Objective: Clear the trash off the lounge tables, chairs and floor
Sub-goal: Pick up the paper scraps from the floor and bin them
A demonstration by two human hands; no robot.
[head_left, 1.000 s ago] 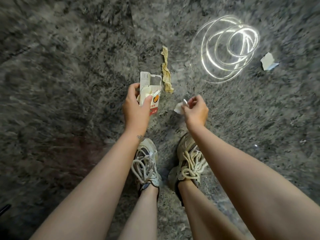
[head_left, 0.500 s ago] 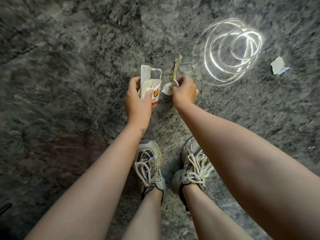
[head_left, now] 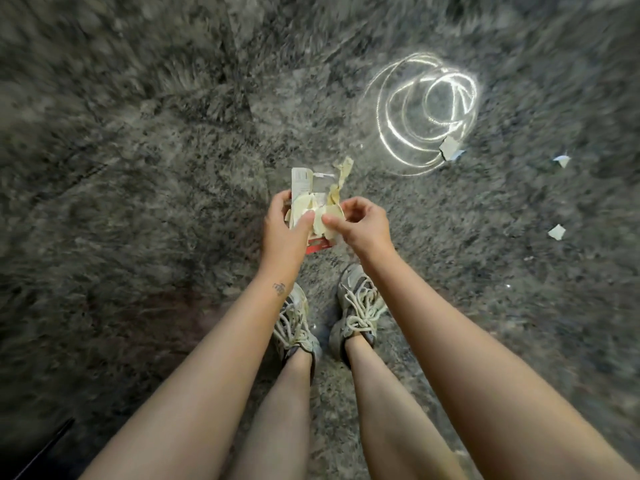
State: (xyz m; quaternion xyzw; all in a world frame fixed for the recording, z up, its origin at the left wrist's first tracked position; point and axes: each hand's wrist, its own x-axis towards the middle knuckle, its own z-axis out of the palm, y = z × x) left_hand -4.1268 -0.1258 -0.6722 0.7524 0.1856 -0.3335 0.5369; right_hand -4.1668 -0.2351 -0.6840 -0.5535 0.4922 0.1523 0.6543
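While curled, left hand (head_left: 282,233) round wrapper (head_left: 302,181).

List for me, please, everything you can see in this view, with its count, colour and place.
packet: one, white barcode panel, clear middle, red end; in the left hand
held paper scraps: several, cream; against the packet, under the left thumb
crumpled paper strip: one, yellowish; sticking up beside the packet, pinched by the right fingers
loose paper scraps: three, pale; on the floor at right
light reflection: one, white rings; on the floor, upper right
floor: one, grey speckled stone; all round
sneakers: two, cream and grey; below the hands
left hand: one; grips the packet
right hand: one; pinches the strip
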